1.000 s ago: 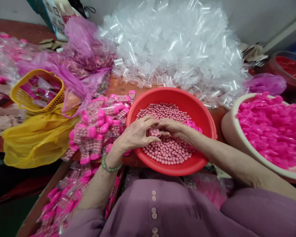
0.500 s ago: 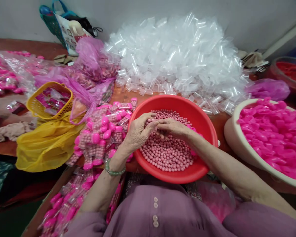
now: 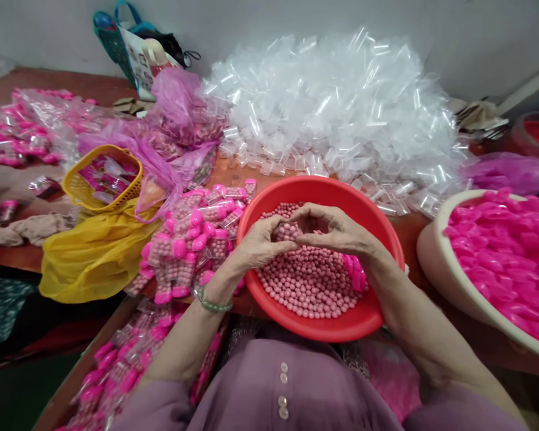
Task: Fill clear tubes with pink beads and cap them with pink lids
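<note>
Over the red basin (image 3: 386,239), a small clear bottle of pink beads (image 3: 288,232) lies between my two hands. My left hand (image 3: 263,240) is closed round its left side, thumb below and fingers above. From the right, my right hand (image 3: 344,230) curves in, its thumb and fingertips pinching the bottle's near-right end, with a gap inside the curl. Loose pink beads (image 3: 314,287) cover the basin's bottom. Several bright pink caps (image 3: 356,272) sit at the basin's right side, partly behind my right wrist.
Filled, pink-capped bottles (image 3: 184,251) pile up left of the basin; more (image 3: 117,371) lie lower down. Clear empty bottles (image 3: 332,114) are heaped behind. A cream tub (image 3: 431,251) of pink caps stands right. At left are a yellow basket (image 3: 74,188) and yellow bag (image 3: 90,257).
My right hand has opened its curl and shifted slightly right, showing the bead-filled bottle more plainly. The pink caps in the basin show more. The whole view has shifted a little.
</note>
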Action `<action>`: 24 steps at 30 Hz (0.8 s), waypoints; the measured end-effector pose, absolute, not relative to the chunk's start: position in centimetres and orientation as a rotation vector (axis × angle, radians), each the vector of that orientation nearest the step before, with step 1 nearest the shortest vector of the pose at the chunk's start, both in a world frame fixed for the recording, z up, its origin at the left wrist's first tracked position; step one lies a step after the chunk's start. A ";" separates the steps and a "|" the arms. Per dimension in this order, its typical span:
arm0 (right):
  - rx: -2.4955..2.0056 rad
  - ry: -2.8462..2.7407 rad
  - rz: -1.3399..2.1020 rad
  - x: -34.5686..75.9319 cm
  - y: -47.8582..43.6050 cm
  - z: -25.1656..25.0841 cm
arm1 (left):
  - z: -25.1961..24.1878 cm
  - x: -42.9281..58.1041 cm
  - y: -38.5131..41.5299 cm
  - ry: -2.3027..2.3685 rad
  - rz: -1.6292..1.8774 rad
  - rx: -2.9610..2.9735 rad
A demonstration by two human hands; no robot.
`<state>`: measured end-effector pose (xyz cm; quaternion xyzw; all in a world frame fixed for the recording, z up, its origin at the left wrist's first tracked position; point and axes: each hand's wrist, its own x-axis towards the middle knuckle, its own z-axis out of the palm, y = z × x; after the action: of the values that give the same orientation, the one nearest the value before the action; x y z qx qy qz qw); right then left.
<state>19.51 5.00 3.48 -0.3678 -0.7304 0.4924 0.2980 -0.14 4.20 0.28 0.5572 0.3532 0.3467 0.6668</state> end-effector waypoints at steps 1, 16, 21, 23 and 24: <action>-0.962 -1.971 1.309 19.3 5.0 3.6 | 0.3 -0.2 4.2 0.789 0.763 1.258; -0.978 -2.115 1.353 18.5 5.2 3.8 | 0.9 -0.2 4.7 0.700 0.627 1.249; -1.023 -1.999 1.390 18.6 5.3 3.8 | 0.7 -0.4 5.0 0.714 0.620 1.216; -1.061 -1.938 1.343 19.2 5.4 3.7 | 0.7 -0.4 5.0 0.734 0.636 1.182; -1.087 -1.924 1.313 19.6 5.6 3.7 | 0.7 -0.5 5.0 0.744 0.652 1.176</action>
<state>19.56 5.55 3.68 -0.4058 -0.7183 0.4901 0.2815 -0.48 5.02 0.68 0.5318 0.3365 0.2948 0.7191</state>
